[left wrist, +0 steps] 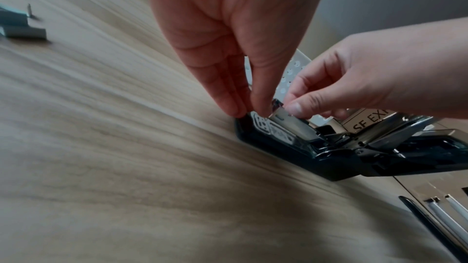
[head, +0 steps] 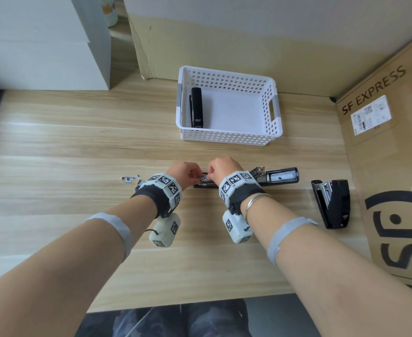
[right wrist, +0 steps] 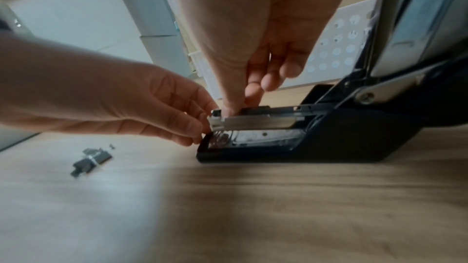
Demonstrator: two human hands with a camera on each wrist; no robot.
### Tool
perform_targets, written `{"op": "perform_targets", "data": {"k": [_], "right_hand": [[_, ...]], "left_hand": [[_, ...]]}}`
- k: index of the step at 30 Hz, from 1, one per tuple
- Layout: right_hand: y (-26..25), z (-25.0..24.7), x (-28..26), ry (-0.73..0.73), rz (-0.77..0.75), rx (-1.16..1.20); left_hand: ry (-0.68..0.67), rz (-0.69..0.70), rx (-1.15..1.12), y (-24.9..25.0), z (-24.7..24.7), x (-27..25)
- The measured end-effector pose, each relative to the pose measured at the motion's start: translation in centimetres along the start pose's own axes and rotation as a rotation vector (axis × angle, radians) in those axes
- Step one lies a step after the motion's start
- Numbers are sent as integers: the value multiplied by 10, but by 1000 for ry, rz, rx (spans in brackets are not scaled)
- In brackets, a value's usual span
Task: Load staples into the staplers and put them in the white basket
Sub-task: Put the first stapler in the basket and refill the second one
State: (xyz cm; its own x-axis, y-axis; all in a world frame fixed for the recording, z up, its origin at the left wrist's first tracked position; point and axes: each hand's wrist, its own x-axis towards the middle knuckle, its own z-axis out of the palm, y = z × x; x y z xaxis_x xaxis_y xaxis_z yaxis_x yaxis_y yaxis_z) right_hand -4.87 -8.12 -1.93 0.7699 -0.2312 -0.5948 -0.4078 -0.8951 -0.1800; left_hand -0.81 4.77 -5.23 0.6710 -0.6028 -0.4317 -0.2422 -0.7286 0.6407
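Observation:
A black stapler (head: 281,176) lies folded open on the wooden table, its lid flat to the right. Both hands meet at its front end. My left hand (head: 196,176) pinches the tip of the metal magazine (left wrist: 291,125) with curled fingers (left wrist: 228,97). My right hand (head: 211,175) pinches the same rail from above, thumb (right wrist: 231,105) pressed into the channel. Whether a staple strip lies under the fingers is hidden. The white basket (head: 270,132) behind holds one closed black stapler (head: 196,108). A second open stapler (head: 332,203) sits at the right.
Loose staple strips (head: 130,179) lie on the table left of my left hand, also seen as staple strips (right wrist: 91,159) in the right wrist view. A large SF Express carton (head: 394,142) walls the right side. Cardboard and white boxes stand behind the basket.

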Motion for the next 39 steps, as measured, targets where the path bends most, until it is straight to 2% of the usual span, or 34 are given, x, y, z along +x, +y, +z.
{"op": "perform_targets", "data": {"k": [5, 10, 16, 21, 24, 31, 36, 39], "right_hand": [[4, -7, -6, -3, 0, -131], [3, -21, -13, -9, -7, -159], [-4, -20, -16, 24, -33, -160], [-11, -19, -12, 27, -62, -166], [-14, -17, -10, 21, -67, -161], [-12, -12, -9, 21, -69, -150], [-6, -11, -11, 27, -67, -125], [-4, -12, -11, 28, -63, -87]], "left_hand": [[-29, -20, 54, -2, -1, 0], [-31, -12, 117, -3, -14, -4], [63, -186, 188, -40, -60, -19], [9, -316, 245, -71, -74, -32], [-26, -318, 247, -77, -69, -35], [13, -266, 106, -71, -51, -31], [-14, -216, 118, -66, -46, -22], [24, -180, 174, -60, -44, -18]]}}
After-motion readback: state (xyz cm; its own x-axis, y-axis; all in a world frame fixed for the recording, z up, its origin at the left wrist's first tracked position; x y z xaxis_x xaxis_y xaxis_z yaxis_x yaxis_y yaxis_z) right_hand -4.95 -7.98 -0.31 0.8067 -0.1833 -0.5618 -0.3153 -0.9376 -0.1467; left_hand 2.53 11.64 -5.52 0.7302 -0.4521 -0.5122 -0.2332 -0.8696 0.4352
